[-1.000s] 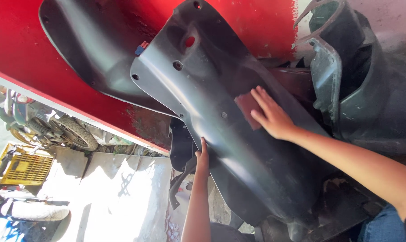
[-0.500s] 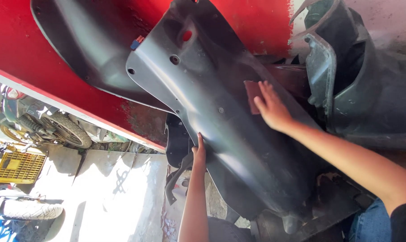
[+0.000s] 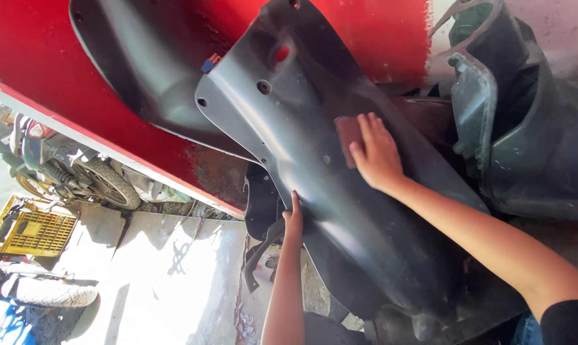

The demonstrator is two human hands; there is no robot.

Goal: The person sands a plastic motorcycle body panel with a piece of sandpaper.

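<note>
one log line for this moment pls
right hand: flat on reddish sanding pad, pressed on dark plastic panel | left hand: grips panel's lower edge | behind: red wall

The grey panel (image 3: 314, 191) fills the middle and leans against the red wall (image 3: 59, 70). The right hand (image 3: 375, 153) lies flat on its upper face, and the face below it is bare down to the lower edge. The left hand (image 3: 293, 217) grips the left edge, with black parts (image 3: 263, 211) crowding just behind it. To the right a dark housing (image 3: 525, 128) stands close, leaving only a narrow gap. A second panel (image 3: 142, 70) blocks the upper left. Lower left, the concrete floor (image 3: 167, 275) lies open.
</note>
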